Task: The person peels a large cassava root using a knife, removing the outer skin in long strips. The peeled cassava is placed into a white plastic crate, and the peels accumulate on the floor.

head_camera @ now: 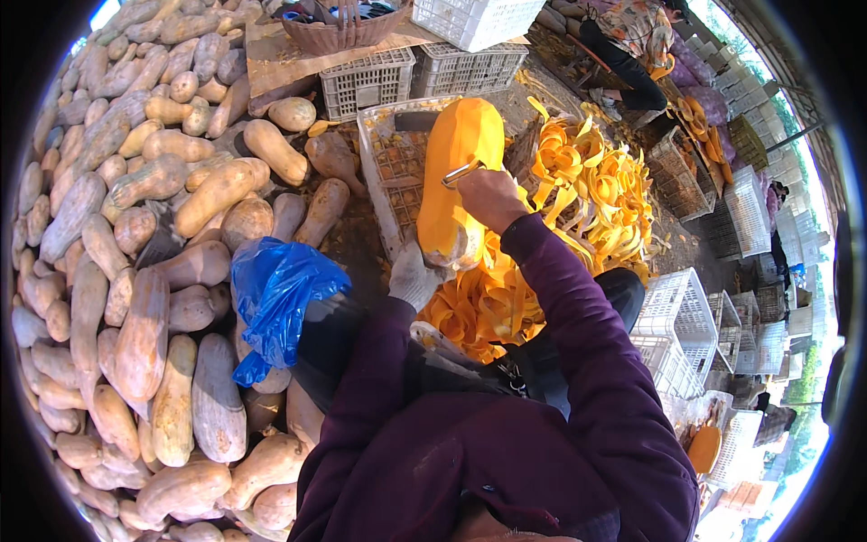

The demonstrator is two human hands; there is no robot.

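A large, mostly peeled orange squash (455, 156) stretches away from me over the right part of a plastic crate (371, 166). My left hand (414, 276), in a pale knit glove, supports its near end, where some tan rind is left. Bare fingers of my right hand (493, 198) are closed around a metal peeler (462, 172), whose head lies against the squash's upper right side. Long orange peelings (491, 305) are heaped below the squash between my legs. A dark flat blade (416, 121) rests at the crate's far end.
Unpeeled squashes (142, 332) are piled all along the left. A taller heap of peelings (596, 183) rises to the right. Blue plastic (281, 291) covers my left knee. Beyond stand slatted crates (369, 80) and a basket (342, 27); another person (630, 54) sits at upper right.
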